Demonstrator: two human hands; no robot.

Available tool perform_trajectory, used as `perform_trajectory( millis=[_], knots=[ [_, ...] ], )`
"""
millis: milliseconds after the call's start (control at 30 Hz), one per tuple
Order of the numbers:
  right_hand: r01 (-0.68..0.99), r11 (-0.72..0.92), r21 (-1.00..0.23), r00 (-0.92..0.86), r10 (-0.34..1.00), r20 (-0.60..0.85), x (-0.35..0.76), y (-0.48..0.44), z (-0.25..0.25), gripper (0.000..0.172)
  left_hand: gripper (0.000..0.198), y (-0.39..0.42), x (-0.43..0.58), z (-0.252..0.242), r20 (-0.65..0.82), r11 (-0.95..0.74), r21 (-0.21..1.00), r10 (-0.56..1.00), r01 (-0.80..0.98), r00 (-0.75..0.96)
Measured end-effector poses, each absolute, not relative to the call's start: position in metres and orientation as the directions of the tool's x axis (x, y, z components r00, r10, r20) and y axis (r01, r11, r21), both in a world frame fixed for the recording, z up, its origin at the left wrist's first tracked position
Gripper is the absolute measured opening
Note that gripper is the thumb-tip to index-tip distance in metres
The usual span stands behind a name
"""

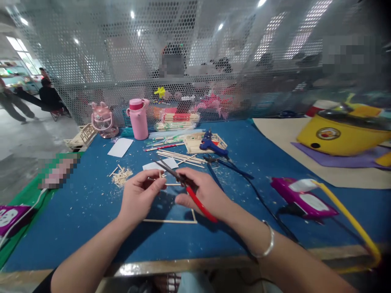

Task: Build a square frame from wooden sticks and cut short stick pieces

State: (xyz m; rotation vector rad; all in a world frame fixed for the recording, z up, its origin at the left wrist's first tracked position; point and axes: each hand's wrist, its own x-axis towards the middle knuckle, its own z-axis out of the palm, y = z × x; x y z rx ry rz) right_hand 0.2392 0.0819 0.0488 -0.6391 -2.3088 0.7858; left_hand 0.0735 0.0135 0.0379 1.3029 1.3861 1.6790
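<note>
at the front edge of the desk (91, 228), left hand (139, 197) fingers pinch a stick (160, 175) steady. right hand (205, 193) clenches cutters (185, 183), blades toward it.

No readable text, round emblem on yellow pot (342, 136) too blurred to read

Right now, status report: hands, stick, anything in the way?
Left hand pinches thin stick. Right hand grips red-handled cutters. Wooden frame flat on table beneath hands.
</note>
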Motion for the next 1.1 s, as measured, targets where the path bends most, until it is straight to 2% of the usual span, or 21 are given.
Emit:
perform_trajectory(
  millis=[167,400,733,967,1100],
  knots=[
    [0.309,0.775,-0.551,-0.708,0.574,0.41,0.241,0.079,0.049,0.059,0.008,0.014,0.071,0.035,0.47,-0.353,0.857,0.834,0.375,-0.29],
    [0.415,0.763,-0.496,-0.704,0.614,0.357,0.239,0.073,0.054,0.061,0.01,0.017,0.068,0.026,0.541,-0.376,0.801,0.788,0.465,-0.294],
    [0.367,0.747,-0.554,-0.728,0.601,0.329,0.24,0.071,0.054,0.053,0.014,0.017,0.065,0.025,0.657,-0.446,0.684,0.721,0.577,-0.22],
    [0.339,0.759,-0.556,-0.71,0.594,0.378,0.237,0.069,0.053,0.046,0.014,0.016,0.066,0.031,0.742,-0.449,0.564,0.644,0.693,-0.187],
    [0.35,0.736,-0.579,-0.701,0.616,0.359,0.237,0.066,0.052,0.042,0.012,0.015,0.066,0.032,0.753,-0.436,0.541,0.633,0.719,-0.182]
  ],
)
